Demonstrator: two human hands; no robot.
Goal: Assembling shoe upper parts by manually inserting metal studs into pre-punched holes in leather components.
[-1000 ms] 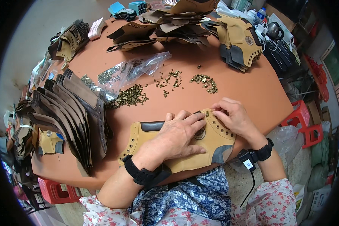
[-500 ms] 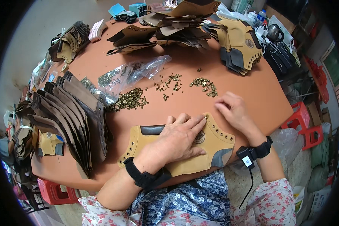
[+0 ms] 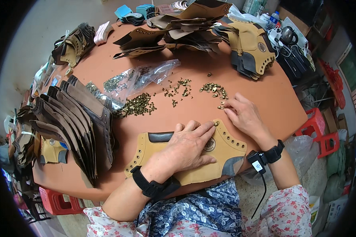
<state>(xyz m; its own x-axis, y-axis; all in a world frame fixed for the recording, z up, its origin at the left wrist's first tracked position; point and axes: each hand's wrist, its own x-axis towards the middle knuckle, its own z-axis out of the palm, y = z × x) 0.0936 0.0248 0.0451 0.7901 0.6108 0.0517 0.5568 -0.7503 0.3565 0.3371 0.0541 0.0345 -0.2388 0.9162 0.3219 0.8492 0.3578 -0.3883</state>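
Observation:
A tan leather boot upper [image 3: 194, 173] with a dark collar panel, a round emblem and rows of eyelets lies flat at the table's near edge. My left hand [image 3: 186, 148] rests on it with the fingers stretched out. Its fingertips touch the upper's top corner, beside a small brass fitting [image 3: 216, 123]. To the right of it, my right hand [image 3: 243, 116] is over the table with thumb and forefinger drawn together at a small brass fitting [image 3: 220, 107]. A scattered group of brass fittings [image 3: 213, 89] lies just beyond those fingertips.
A heap of small brass pieces [image 3: 138, 104] lies beside a clear plastic bag [image 3: 150, 77]. Stacked brown uppers [image 3: 79, 118] stand at left. More uppers are piled at the back [image 3: 190, 29] and back right [image 3: 251, 47]. A red stool [image 3: 324, 134] is beyond the right edge.
My right hand has lowered slightly, and its fingertips now meet near small brass fittings on the table. My left hand and the boot upper have stayed in place.

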